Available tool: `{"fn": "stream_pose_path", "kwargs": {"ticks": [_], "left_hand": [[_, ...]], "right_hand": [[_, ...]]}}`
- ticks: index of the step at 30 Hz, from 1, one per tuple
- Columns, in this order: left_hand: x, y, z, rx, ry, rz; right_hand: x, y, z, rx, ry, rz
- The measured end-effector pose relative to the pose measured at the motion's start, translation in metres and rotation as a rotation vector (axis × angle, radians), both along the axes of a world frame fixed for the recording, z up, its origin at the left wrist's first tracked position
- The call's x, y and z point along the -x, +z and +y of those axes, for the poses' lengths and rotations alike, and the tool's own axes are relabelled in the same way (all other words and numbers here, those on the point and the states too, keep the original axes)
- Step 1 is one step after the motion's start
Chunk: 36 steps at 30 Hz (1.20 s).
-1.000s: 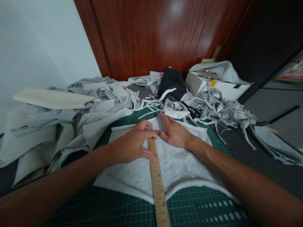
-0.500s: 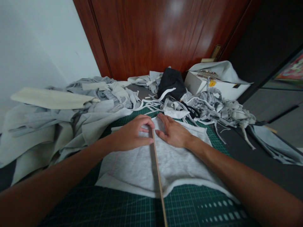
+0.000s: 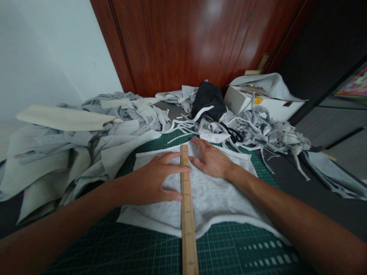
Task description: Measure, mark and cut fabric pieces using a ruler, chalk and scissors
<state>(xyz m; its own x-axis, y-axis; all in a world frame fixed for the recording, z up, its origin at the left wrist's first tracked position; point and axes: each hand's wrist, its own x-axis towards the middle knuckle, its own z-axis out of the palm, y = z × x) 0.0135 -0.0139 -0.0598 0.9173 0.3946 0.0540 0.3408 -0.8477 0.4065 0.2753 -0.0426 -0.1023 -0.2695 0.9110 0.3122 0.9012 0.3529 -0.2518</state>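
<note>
A wooden ruler (image 3: 187, 214) lies flat, pointing away from me, across a light grey piece of fabric (image 3: 223, 198). My left hand (image 3: 155, 177) is at the ruler's left edge, fingers spread, with one fingertip over its face and the thumb beside it. On the fabric just right of the ruler's far end rests my right hand (image 3: 212, 158), palm down with its fingers apart. Beneath the fabric is a green cutting mat (image 3: 160, 250) with grid lines.
Fabric pieces (image 3: 94, 145) are heaped on the left. Behind the mat are a black pouch (image 3: 208, 101), white cords (image 3: 183, 124) and a white box (image 3: 239, 100). Tangled grey strips (image 3: 272, 131) lie at the right, before a wooden door (image 3: 183, 46).
The ruler has turned from standing on its thin edge to lying flat. My left hand has opened and shifted nearer to me along it. My right hand has stayed in place.
</note>
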Motion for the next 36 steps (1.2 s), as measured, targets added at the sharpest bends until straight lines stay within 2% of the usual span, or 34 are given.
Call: {"fn": "stream_pose_path", "kwargs": {"ticks": [5, 13, 17, 21, 23, 25, 27, 31, 33, 36], "left_hand": [[-0.011, -0.004, 0.008, -0.055, 0.029, 0.019], [-0.015, 0.011, 0.006, -0.047, -0.022, 0.080], [-0.010, -0.003, -0.002, -0.063, 0.023, 0.079], [-0.001, -0.025, -0.008, -0.200, 0.074, 0.083], [0.004, -0.028, -0.009, -0.233, 0.079, 0.119], [0.007, -0.021, -0.011, -0.197, 0.078, 0.140], [0.007, -0.008, -0.015, -0.119, 0.040, 0.142], [0.004, 0.020, -0.037, 0.030, -0.155, 0.163], [0.003, 0.026, -0.052, 0.065, -0.200, 0.187], [0.001, 0.025, -0.073, 0.055, -0.230, 0.199]], "right_hand": [[0.002, 0.001, -0.001, -0.002, -0.014, -0.033], [0.001, 0.000, 0.001, -0.039, 0.014, -0.133], [0.000, 0.000, 0.002, -0.014, 0.024, -0.165], [-0.001, -0.001, 0.003, -0.001, 0.034, -0.156], [-0.001, -0.002, 0.003, 0.006, 0.033, -0.137], [-0.001, -0.002, 0.003, 0.014, 0.025, -0.105], [-0.001, -0.001, 0.002, 0.025, 0.011, -0.066], [-0.001, 0.000, 0.001, 0.042, -0.010, -0.006], [-0.001, 0.001, 0.000, 0.046, -0.012, -0.004], [0.000, 0.002, 0.000, 0.041, -0.017, -0.004]]}}
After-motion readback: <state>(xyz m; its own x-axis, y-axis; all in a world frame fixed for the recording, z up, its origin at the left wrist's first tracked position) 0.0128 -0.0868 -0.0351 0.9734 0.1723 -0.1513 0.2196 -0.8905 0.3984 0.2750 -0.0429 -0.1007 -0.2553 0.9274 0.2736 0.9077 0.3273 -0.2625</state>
